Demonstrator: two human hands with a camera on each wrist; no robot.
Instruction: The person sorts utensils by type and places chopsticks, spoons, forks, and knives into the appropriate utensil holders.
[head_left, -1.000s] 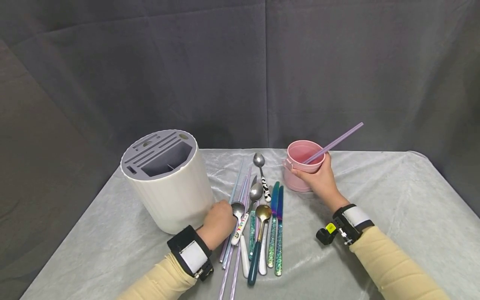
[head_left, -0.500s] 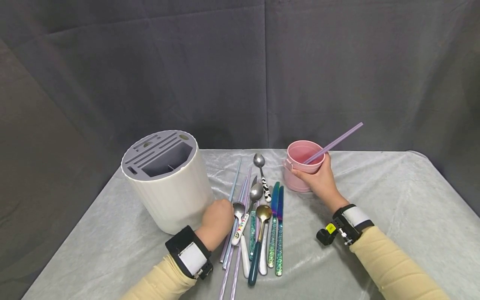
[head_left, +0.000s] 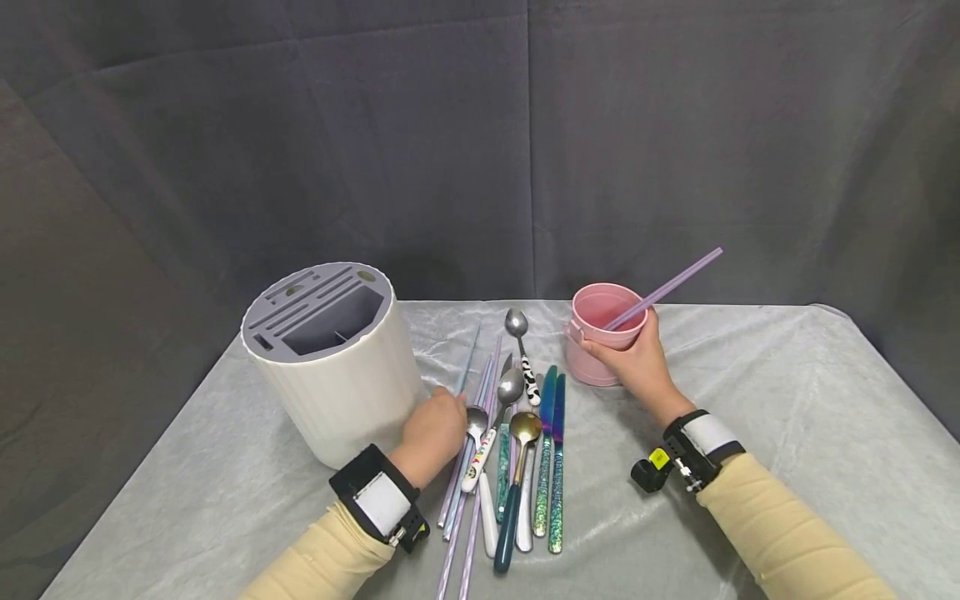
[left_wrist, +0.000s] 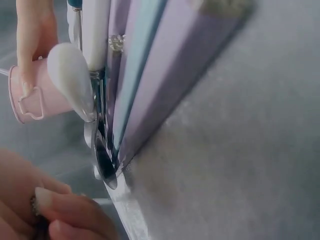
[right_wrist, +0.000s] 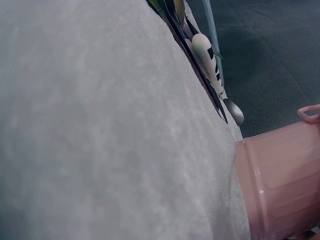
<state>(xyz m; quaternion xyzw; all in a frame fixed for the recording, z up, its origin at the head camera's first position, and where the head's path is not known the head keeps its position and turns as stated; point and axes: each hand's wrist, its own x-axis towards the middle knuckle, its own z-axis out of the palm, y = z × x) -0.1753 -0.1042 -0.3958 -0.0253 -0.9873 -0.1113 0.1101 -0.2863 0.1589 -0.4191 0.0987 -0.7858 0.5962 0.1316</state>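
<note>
My left hand (head_left: pixel 429 437) is low on the table, between the white cutlery holder and the pile of cutlery. Its curled fingers pinch a light blue chopstick (head_left: pixel 469 360), which sticks out past the hand toward the back; in the left wrist view, a glittery end shows between thumb and fingers (left_wrist: pixel 75 212). Farther right, my right hand (head_left: pixel 641 367) grips the small pink bucket (head_left: pixel 588 362) by its side, thumb near the front rim. Purple chopsticks (head_left: pixel 675 282) lean out of the bucket to the right. The right wrist view shows mostly the bucket's wall (right_wrist: pixel 280 175).
A tall white holder (head_left: pixel 360 400) with a grey slotted top stands at the left. Beside the left hand lie purple chopsticks (head_left: pixel 468 546), several spoons (head_left: pixel 527 427) and green-blue knives (head_left: pixel 557 467). A cow-print spoon (head_left: pixel 528 375) lies behind them. Dark cloth (head_left: pixel 420 150) hangs behind the table.
The two light blue chopstick ends seen apart behind the left hand now show as one. The left hand has turned and shifted slightly. The right hand keeps its grip on the bucket.
</note>
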